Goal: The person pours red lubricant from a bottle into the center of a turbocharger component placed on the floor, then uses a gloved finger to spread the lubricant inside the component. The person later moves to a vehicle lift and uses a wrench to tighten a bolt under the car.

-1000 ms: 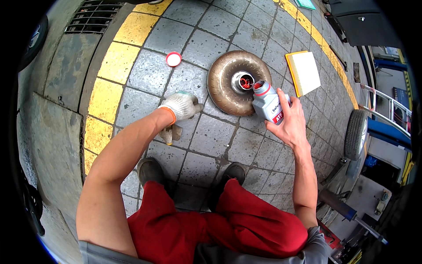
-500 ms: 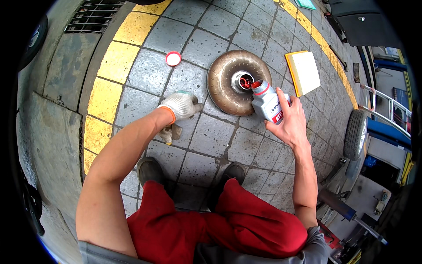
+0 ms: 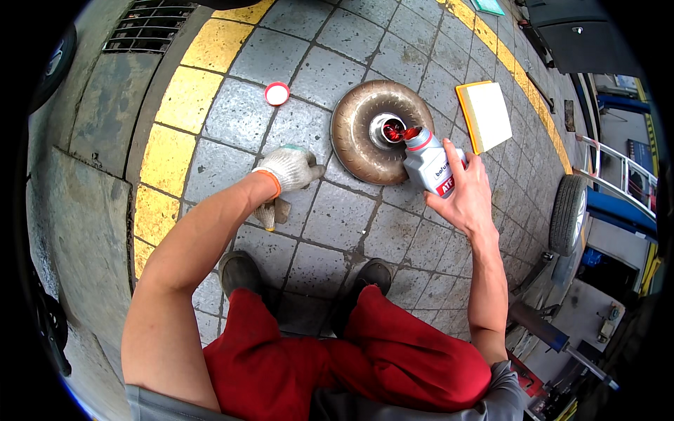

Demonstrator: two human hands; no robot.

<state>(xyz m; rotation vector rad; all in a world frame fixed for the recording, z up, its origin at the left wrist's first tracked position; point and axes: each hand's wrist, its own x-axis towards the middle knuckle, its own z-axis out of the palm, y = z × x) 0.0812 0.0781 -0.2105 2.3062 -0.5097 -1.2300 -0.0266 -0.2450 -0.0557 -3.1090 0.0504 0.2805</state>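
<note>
My bare right hand (image 3: 465,193) is wrapped round a grey plastic bottle of red transmission fluid (image 3: 425,168). The bottle is tilted to the left, its red-ringed mouth at the hub opening of a torque converter (image 3: 351,133). Red fluid (image 3: 395,131) shows in the hub, right up to the bottle's lip. The converter is a round, brownish metal doughnut lying flat on the floor. To its left is my left hand (image 3: 291,167) in a white knit glove, apart from the converter. Its fingers are curled and its palm is hidden. A loose glove (image 3: 272,213) lies beneath my left wrist.
A red-rimmed white cap (image 3: 276,93) lies on the grey floor tiles (image 3: 316,274), up and left of the converter. On the right is an orange-edged pleated air filter (image 3: 484,116). Farther right are a wheel (image 3: 567,214) and a metal ladder (image 3: 618,172). A floor grate (image 3: 150,25) is at far left.
My right hand and the bottle have shifted slightly right, and the bottle is tipped a little more. More red fluid shows at its mouth and in the hub. My left hand has not moved.
</note>
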